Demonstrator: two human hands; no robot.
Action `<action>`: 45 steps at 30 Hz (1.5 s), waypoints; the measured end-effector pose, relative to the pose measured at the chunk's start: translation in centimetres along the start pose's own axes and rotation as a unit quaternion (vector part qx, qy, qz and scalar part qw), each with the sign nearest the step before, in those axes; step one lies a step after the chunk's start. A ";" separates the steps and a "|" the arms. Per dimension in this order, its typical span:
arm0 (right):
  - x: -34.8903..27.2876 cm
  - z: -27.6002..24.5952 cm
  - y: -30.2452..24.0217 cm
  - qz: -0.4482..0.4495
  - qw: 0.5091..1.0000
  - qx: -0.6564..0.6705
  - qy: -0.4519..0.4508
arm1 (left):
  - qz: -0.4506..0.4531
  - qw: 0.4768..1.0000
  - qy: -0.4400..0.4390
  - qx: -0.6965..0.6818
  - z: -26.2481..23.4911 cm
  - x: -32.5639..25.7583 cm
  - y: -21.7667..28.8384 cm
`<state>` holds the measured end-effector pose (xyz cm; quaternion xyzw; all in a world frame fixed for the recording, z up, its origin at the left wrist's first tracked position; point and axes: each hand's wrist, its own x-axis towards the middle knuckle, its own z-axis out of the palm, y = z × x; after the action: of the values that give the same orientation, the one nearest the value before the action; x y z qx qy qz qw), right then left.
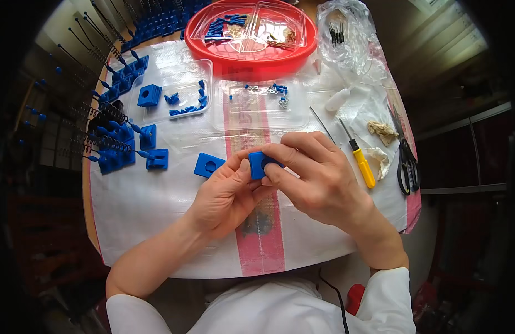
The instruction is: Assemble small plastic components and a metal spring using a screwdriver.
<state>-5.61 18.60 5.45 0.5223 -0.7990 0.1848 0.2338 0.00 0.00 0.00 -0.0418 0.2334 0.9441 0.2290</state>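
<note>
White woven sheeting with a pink stripe (157,228) is spread over the table. At its centre a blue rectangular plastic block with a round hole (256,166) is held, its left edge pinched by the left hand (227,195) and its right side gripped narrowly by the right hand (318,181); whether a small part is hidden under the fingers cannot be told.

From there, a second blue holed block (209,165) is laid at nine o'clock, apparently not yet fitted. Farther out, towards ten, blue blocks fitted with dark coil springs (117,151) are gathered, seemingly done. More work appears to be left: a stack of blue blocks (149,96) and small blue cones are kept in a clear tray (211,75) at ten to eleven, and small metal rings (283,103) at twelve, below a red oval basin (308,47).

The held block's surroundings are unobstructed; a yellow-handled screwdriver (364,167) and black-handled scissors (404,167) are placed at three, a crumpled beige cloth (382,132) at two.
</note>
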 end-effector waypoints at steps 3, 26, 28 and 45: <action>0.0 0.1 0.0 -0.001 1.000 0.000 0.006 | 0.001 1.000 -0.001 0.001 0.2 0.0 0.0; 0.1 0.0 -0.1 -0.003 1.000 0.007 0.009 | 0.000 1.000 0.007 0.000 -0.1 -0.1 -0.1; 0.1 0.0 -0.1 -0.005 1.000 0.008 0.009 | 0.001 1.000 0.001 -0.001 -0.3 -0.2 -0.1; 0.0 0.0 -0.1 -0.007 1.000 0.010 0.011 | 0.003 1.000 -0.011 -0.012 -0.7 -0.1 -0.2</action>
<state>-5.53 18.55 5.48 0.5284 -0.7907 0.1969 0.2382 0.17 -0.21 -0.66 -0.0331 0.2198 0.9479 0.2282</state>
